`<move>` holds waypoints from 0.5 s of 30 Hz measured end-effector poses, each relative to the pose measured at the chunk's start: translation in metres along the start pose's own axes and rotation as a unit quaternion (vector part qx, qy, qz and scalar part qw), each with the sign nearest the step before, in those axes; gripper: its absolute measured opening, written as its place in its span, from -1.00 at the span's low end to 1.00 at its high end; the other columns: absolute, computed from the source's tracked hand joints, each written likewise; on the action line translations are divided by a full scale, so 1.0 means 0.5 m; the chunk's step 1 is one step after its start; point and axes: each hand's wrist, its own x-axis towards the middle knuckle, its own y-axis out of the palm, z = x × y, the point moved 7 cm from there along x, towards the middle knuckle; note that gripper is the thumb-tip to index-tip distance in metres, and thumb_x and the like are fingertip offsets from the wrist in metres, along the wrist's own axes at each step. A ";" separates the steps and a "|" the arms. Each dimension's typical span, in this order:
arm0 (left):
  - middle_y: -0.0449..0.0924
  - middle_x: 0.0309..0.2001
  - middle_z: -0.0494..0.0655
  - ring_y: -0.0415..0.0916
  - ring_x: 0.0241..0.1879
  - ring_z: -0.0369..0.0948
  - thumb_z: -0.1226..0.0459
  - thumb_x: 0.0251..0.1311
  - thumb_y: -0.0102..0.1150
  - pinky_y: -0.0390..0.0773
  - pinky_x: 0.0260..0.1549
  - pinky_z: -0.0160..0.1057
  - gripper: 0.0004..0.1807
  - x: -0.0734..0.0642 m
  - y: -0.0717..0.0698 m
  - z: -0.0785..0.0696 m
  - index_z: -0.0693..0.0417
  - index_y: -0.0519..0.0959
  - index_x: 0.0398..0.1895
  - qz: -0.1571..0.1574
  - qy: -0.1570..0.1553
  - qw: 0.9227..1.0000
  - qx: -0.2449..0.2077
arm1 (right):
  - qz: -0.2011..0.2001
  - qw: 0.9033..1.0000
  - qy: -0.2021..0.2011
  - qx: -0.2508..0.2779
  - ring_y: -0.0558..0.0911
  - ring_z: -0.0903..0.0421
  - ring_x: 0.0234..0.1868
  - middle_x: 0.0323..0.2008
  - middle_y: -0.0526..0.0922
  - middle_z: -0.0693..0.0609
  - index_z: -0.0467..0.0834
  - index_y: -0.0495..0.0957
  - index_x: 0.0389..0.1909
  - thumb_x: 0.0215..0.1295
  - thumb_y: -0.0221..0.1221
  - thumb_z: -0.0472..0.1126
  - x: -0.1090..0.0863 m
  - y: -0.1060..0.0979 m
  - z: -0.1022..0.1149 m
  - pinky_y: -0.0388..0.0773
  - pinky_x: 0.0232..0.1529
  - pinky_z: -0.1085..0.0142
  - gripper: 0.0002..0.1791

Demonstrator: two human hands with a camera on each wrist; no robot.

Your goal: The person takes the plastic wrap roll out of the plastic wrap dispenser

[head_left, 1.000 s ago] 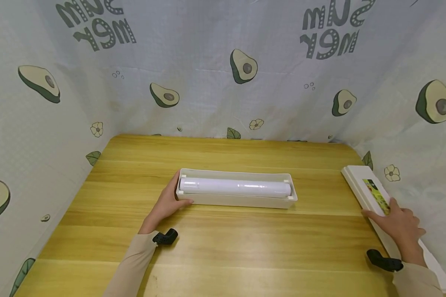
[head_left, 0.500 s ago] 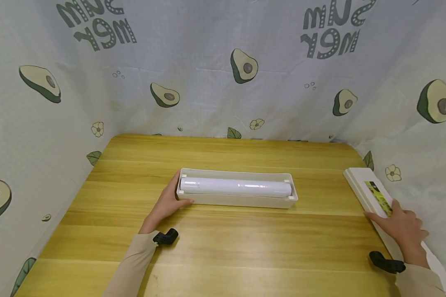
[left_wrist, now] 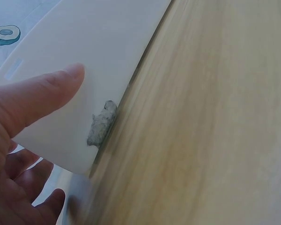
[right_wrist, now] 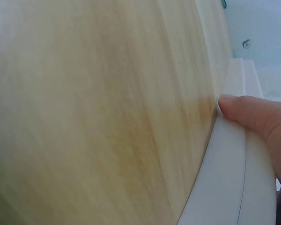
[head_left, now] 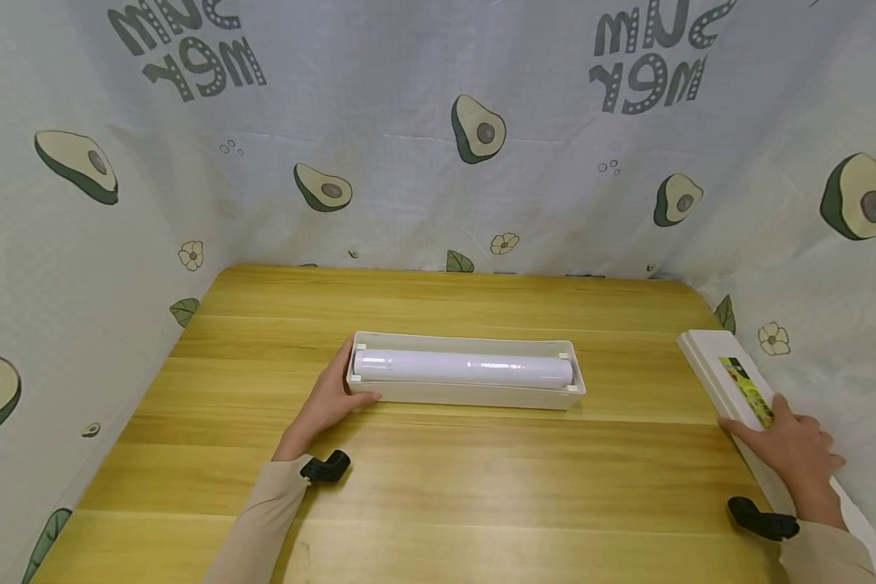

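Note:
A long white plastic wrap dispenser box (head_left: 474,395) lies crosswise on the table, its top uncovered. Inside rests a roll of plastic wrap (head_left: 463,369), seated between small white holders at the ends. My left hand (head_left: 328,397) grips the box's left end, with the thumb (left_wrist: 51,91) on the front wall and the other fingers around the end. A ragged grey patch (left_wrist: 103,124) marks that wall near its lower edge. At the far right, my right hand (head_left: 796,450) holds a long white lid (head_left: 710,365) with a green-yellow label across its width, thumb along the near-side edge.
The wooden table (head_left: 445,487) has rounded far corners. A white curtain (head_left: 409,97) printed with avocados hangs around its back and sides, close beside the lid on the right. Black wrist cameras (head_left: 326,466) sit at both sleeves.
My right hand and the lid have shifted slightly to the right and toward me. The left hand and the dispenser box have stayed in place.

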 end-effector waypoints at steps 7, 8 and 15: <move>0.23 0.31 0.30 0.31 0.20 0.16 0.43 -0.08 0.38 0.28 0.21 0.12 0.09 0.003 -0.001 0.000 0.24 -0.12 0.47 -0.002 0.004 1.000 0.001 | 0.008 1.000 0.002 0.004 0.17 -0.62 -0.07 0.01 0.01 -0.73 -0.41 -0.40 0.38 0.12 -0.03 0.41 0.004 0.004 -0.002 0.16 -0.18 -0.39 0.23; 0.24 0.31 0.30 0.31 0.20 0.16 0.43 -0.09 0.38 0.28 0.21 0.11 0.09 0.003 -0.002 0.000 0.23 -0.12 0.47 -0.003 0.004 1.000 0.000 | 0.010 1.000 0.002 0.005 0.17 -0.62 -0.07 0.01 0.01 -0.73 -0.41 -0.40 0.38 0.12 -0.03 0.41 0.005 0.005 -0.002 0.16 -0.19 -0.39 0.23; 0.23 0.30 0.30 0.32 0.19 0.16 0.43 -0.07 0.37 0.32 0.17 0.11 0.09 0.001 0.001 0.000 0.25 -0.13 0.47 0.000 0.008 1.000 0.007 | 0.012 1.000 -0.001 0.009 0.17 -0.59 -0.11 -0.01 0.01 -0.72 -0.43 -0.40 0.37 0.13 -0.03 0.40 0.006 0.010 -0.006 0.16 -0.20 -0.37 0.23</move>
